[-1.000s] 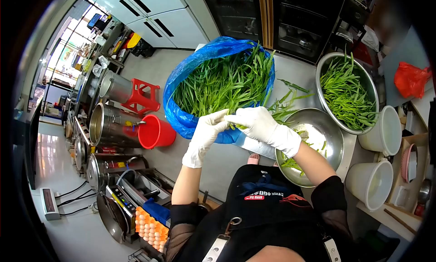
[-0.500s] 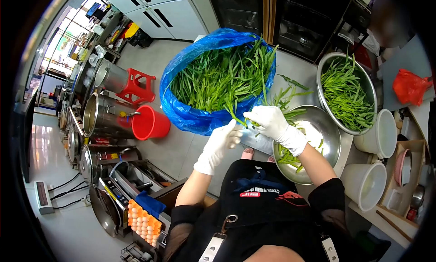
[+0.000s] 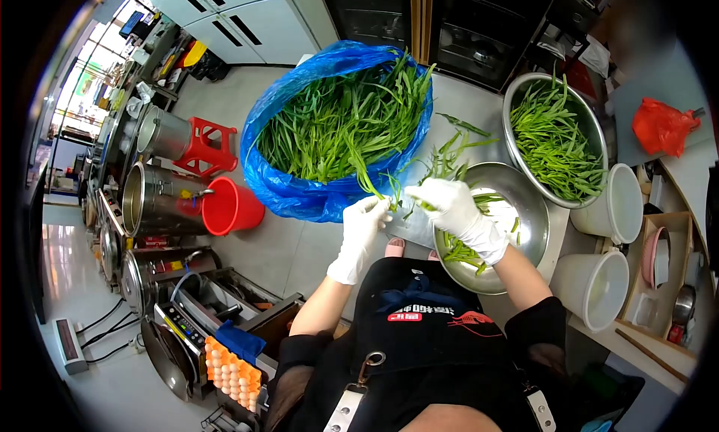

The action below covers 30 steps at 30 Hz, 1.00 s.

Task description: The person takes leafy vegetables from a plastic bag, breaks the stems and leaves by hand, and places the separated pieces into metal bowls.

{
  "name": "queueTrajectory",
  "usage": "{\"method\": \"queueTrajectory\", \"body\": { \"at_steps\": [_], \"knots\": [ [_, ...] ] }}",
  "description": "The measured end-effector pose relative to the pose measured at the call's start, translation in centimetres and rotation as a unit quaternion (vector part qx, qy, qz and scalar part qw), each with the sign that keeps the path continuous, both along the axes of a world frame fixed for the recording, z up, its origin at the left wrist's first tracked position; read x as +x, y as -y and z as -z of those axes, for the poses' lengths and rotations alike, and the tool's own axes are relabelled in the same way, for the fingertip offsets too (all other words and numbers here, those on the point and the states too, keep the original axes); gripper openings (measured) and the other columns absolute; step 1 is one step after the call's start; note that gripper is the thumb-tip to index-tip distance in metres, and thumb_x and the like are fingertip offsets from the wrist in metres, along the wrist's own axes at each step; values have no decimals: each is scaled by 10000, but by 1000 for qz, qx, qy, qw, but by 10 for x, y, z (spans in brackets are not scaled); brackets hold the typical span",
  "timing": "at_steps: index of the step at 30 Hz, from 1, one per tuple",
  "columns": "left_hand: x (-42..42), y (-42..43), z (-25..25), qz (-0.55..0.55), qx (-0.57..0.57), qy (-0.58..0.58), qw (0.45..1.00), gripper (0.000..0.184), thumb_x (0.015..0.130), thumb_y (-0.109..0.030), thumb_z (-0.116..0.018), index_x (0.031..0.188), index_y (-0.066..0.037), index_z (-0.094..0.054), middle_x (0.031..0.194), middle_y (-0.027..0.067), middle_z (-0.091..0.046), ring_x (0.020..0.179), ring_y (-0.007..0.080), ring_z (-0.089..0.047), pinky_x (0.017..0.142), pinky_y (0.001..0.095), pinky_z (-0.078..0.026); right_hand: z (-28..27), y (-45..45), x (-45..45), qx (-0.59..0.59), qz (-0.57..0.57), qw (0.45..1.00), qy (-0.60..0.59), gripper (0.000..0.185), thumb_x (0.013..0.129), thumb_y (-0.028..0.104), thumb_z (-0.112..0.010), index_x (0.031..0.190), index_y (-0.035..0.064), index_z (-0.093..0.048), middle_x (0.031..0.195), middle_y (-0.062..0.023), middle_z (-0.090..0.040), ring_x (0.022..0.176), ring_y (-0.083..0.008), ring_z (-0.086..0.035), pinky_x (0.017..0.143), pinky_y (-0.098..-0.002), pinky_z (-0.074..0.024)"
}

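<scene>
My gloved left hand [image 3: 364, 226] pinches a water spinach stem [image 3: 365, 179] at the near rim of a blue plastic bag [image 3: 264, 179]. Leafy water spinach [image 3: 337, 125] fills the bag. To the right, my gloved right hand [image 3: 453, 211] has its fingers curled round a short green stem piece [image 3: 427, 206], partly hidden by the glove. Beneath that wrist is a steel bowl [image 3: 533, 233] with cut stem pieces [image 3: 463, 254] in it. Behind it, a second steel bowl [image 3: 511, 136] holds a heap of water spinach [image 3: 556, 136].
Loose greens [image 3: 449, 158] lie between bag and bowls. Two white buckets [image 3: 599, 289] stand at the right, near a red plastic bag [image 3: 663, 126]. On the left are a red bucket [image 3: 231, 207], a red stool [image 3: 208, 149], steel pots [image 3: 161, 196] and an egg tray [image 3: 234, 372].
My hands have moved apart: the left keeps a stem at the bag's rim, while the right has come away from it toward the bowl. The whole view has shifted slightly.
</scene>
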<state>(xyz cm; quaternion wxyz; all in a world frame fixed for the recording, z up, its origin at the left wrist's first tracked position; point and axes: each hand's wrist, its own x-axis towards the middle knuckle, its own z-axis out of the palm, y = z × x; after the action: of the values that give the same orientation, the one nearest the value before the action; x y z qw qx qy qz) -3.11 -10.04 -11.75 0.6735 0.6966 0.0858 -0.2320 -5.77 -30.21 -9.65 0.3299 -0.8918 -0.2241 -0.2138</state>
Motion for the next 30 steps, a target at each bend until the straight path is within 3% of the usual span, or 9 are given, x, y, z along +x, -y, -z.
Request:
{"method": "queueTrajectory", "body": {
  "at_steps": [5,12,18,21,22,23,25,26,30],
  "knots": [
    [-3,1,-2,33,7,28,999,189,889,-150,-632,958,14,-695,792,28,-663,659,69,-568,579,206,-427,21,-24,-4,-174,-26,984,11,414,755,148,-613,1166,98,-605,774,-19,-551,687,-187,-587,561,-311,-488],
    [-11,2,1,-29,-43,20,998,221,890,-145,-627,1023,21,-688,807,22,-654,633,55,-507,591,197,-411,27,-29,-4,-214,-20,976,-43,239,721,231,-674,905,98,-600,818,-38,-557,741,-217,-606,606,-351,-505],
    [-15,15,-6,-110,-95,40,989,264,891,-132,-631,1093,33,-670,773,-9,-601,620,42,-453,563,193,-359,21,-40,-11,-59,29,994,-89,168,724,207,-670,867,127,-635,783,-39,-591,752,-239,-628,621,-372,-517],
    [-15,14,-7,-88,-71,56,992,257,894,-124,-629,1092,36,-670,763,-22,-573,620,32,-432,554,195,-336,16,-46,-13,40,59,977,-203,153,738,177,-649,872,105,-652,794,-54,-627,735,-268,-635,624,-373,-518],
    [-14,13,-8,-87,-55,76,992,251,893,-118,-629,1090,31,-673,757,-24,-567,621,35,-431,559,196,-340,30,-47,-10,101,63,978,-171,103,780,149,-645,847,72,-656,758,-47,-643,652,-223,-637,572,-326,-504],
    [-14,12,-10,-87,-40,95,991,245,892,-113,-630,1088,26,-677,751,-26,-561,621,37,-430,563,196,-343,35,-43,-8,254,82,923,-278,97,794,144,-648,847,63,-654,750,-38,-638,627,-193,-622,554,-303,-491],
    [-15,7,-11,-71,10,160,985,230,888,-98,-630,1083,13,-685,744,-27,-553,630,44,-436,577,198,-352,31,-33,-2,527,107,709,-456,91,821,132,-654,848,44,-651,735,-19,-628,577,-134,-594,518,-257,-466],
    [-15,1,-12,-56,44,207,976,222,886,-89,-630,1079,4,-689,743,-25,-550,639,49,-442,587,200,-358,30,-26,0,542,109,704,-445,81,858,108,-641,865,27,-643,711,4,-600,551,-62,-540,489,-201,-423],
    [-16,-25,-5,-30,120,308,943,203,845,-8,-665,1044,-15,-703,789,-2,-556,697,78,-492,641,208,-390,24,-2,-4,537,121,726,-412,118,920,162,-596,921,52,-638,696,24,-569,556,-48,-470,506,-194,-373]
  ]
}}
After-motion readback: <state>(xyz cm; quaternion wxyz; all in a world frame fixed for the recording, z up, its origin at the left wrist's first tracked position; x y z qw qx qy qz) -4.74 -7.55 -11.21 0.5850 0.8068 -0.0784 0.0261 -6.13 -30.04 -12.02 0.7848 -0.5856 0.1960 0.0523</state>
